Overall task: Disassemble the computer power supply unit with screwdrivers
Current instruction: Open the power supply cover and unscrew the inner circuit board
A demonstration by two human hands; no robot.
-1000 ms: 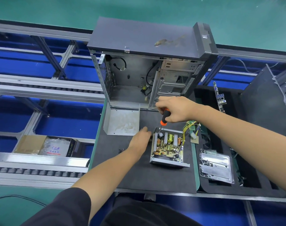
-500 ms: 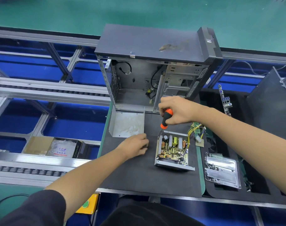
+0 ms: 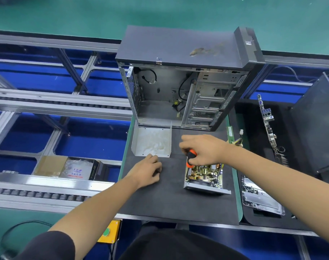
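One slip is the likely risk: the right hand (image 3: 205, 150) has its fingers wrapped round the orange-and-black screwdriver (image 3: 190, 158) over the power supply unit's (image 3: 204, 177) far left corner, while the left hand (image 3: 146, 170), fingers loosely curled and holding nothing, rests on the worktop (image 3: 171, 199) left of the unit, not bracing it. Lidless, its crowded circuit board lies exposed in a metal tray.

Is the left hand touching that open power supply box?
Apart. The head view shows bare black mat between the left hand and the power supply box.
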